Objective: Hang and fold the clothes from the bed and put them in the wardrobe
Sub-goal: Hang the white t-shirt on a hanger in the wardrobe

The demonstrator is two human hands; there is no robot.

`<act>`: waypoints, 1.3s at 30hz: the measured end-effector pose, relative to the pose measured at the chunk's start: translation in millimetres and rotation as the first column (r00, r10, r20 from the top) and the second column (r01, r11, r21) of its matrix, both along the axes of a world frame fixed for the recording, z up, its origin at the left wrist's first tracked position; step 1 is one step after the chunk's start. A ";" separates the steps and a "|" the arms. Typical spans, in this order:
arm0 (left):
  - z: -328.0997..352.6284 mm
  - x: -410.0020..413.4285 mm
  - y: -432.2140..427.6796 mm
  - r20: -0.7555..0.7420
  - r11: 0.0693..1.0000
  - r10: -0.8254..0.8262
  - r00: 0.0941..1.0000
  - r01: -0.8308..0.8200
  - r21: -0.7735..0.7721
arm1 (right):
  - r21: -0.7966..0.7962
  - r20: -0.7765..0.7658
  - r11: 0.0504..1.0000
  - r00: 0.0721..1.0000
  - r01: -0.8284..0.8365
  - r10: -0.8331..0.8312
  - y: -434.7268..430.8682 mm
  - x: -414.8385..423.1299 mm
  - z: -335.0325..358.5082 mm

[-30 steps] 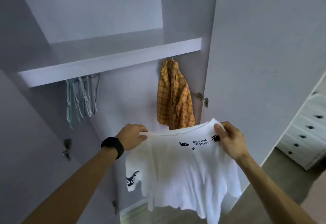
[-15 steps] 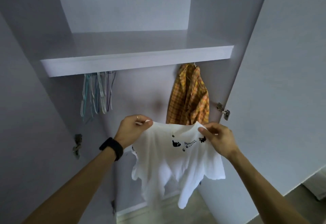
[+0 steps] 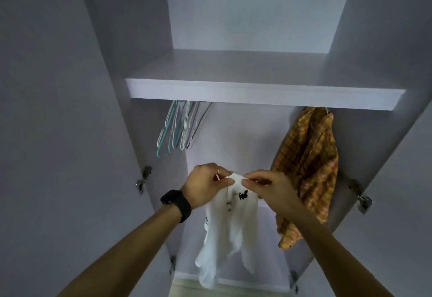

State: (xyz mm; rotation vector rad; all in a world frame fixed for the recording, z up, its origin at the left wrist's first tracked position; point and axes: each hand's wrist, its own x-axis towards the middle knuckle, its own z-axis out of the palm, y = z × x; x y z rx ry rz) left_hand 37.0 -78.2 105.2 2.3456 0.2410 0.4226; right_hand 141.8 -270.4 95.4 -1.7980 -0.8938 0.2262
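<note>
Head view: since half a second ago the two hands have come together, so the white T-shirt (image 3: 230, 224), then spread wide between them, is now bunched into a narrow hanging column. The left hand (image 3: 205, 185) and the right hand (image 3: 268, 190) each pinch its top edge, fingertips almost touching, in front of the open wardrobe (image 3: 264, 93). The view has also tilted upward, so more of the compartment above the shelf shows.

The shirt's black print is crumpled and unreadable. The rail under the shelf is hidden, and the right forearm covers part of the orange plaid shirt (image 3: 308, 168), which hangs at 3 o'clock from the hands. A black watch (image 3: 176, 204) sits on the left wrist.

A cluster of empty hangers (image 3: 181, 128) hangs at 11 o'clock from the hands. Both doors stand open, with metal hinges (image 3: 361, 199) on each side. The panels are pale lilac-grey, and the light is dim.
</note>
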 end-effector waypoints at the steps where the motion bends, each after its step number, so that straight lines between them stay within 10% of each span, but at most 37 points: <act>1: -0.2 -4.0 2.4 0.000 0.997 0.055 0.999 -0.055 0.049 | 0.016 0.002 1.000 1.000 -0.020 0.020 4.9 4.8 -2.0; 10: 19.7 -66.7 30.6 0.067 0.766 0.446 0.893 -0.419 0.488 | 0.054 0.177 0.993 0.980 -0.101 0.090 62.9 23.1 -19.3; 18: 44.3 -101.0 91.1 0.265 0.293 0.537 0.801 -0.472 0.832 | -0.244 0.255 0.970 0.965 -0.006 0.070 162.3 43.8 -9.6; 26: 16.9 -121.2 152.1 0.358 -0.146 0.459 0.813 -0.329 0.933 | -0.333 0.023 0.932 0.989 0.144 -0.144 275.4 85.0 -38.9; 39: -4.6 -117.4 183.9 0.309 -0.337 0.597 0.741 -0.118 0.934 | -0.118 0.146 0.887 0.891 0.446 -0.429 327.5 91.6 -69.9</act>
